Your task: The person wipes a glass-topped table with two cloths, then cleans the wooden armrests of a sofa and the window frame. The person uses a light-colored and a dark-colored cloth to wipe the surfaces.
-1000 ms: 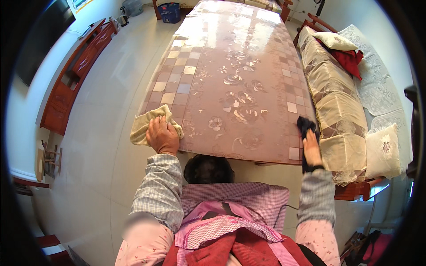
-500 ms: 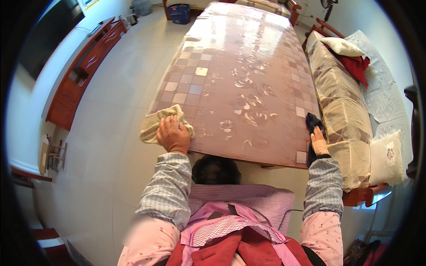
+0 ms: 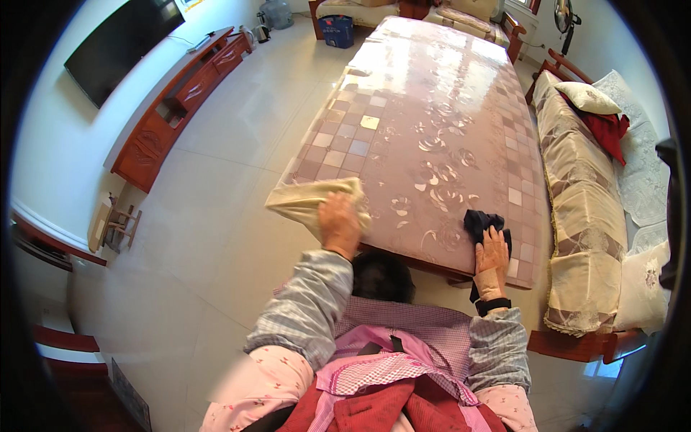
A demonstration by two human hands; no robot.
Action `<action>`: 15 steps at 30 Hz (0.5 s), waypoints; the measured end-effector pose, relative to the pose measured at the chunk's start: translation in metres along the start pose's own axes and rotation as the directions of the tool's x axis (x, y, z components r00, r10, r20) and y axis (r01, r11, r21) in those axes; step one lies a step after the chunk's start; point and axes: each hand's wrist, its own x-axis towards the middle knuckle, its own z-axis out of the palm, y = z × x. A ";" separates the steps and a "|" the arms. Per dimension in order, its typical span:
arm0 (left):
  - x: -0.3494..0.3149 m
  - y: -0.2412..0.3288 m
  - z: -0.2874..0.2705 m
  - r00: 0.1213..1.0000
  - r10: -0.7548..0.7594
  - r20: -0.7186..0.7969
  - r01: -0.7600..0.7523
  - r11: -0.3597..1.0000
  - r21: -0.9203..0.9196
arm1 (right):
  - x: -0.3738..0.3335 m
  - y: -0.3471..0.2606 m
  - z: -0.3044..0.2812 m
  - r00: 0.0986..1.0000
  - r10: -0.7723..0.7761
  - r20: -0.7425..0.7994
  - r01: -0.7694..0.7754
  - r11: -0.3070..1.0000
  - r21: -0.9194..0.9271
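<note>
the left hand (image 3: 340,225) lies palm-down, fingers pressed flat on a cream cloth (image 3: 306,204) at the near left corner of the worktop (image 3: 432,115); whether the fingers pinch the cloth or only press it cannot be told. the cloth is crumpled, part of it on the worktop's surface and part hanging out past the corner over the pale tiled floor (image 3: 216,216). the right hand (image 3: 492,253) rests at the near edge of the worktop toward its right corner, fingers spread over a dark cloth (image 3: 481,222) that is bunched up under and just ahead of the fingertips; it presses on the cloth rather than closing around it. the two hands are well apart, with a glossy stretch of the worktop between them. the worktop is long, covered with a shiny pinkish sheet patterned in squares and pale flowers, and runs away from the person. along its right side stands a wooden sofa (image 3: 583,216) draped in a beige cover, with a cream cushion (image 3: 589,96) and a red cloth (image 3: 610,128) at its far end. on the left, against the wall, is a low reddish cabinet (image 3: 173,101) beneath a dark screen (image 3: 119,43). a blue box (image 3: 337,29) sits on the floor near the worktop's far end. both forearms wear grey checked sleeves (image 3: 309,309).
</note>
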 end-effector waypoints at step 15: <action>0.051 -0.093 -0.009 0.857 0.355 0.374 -0.445 0.875 0.190 | 0.002 0.000 0.010 0.998 0.037 -0.059 -0.040 0.998 -0.052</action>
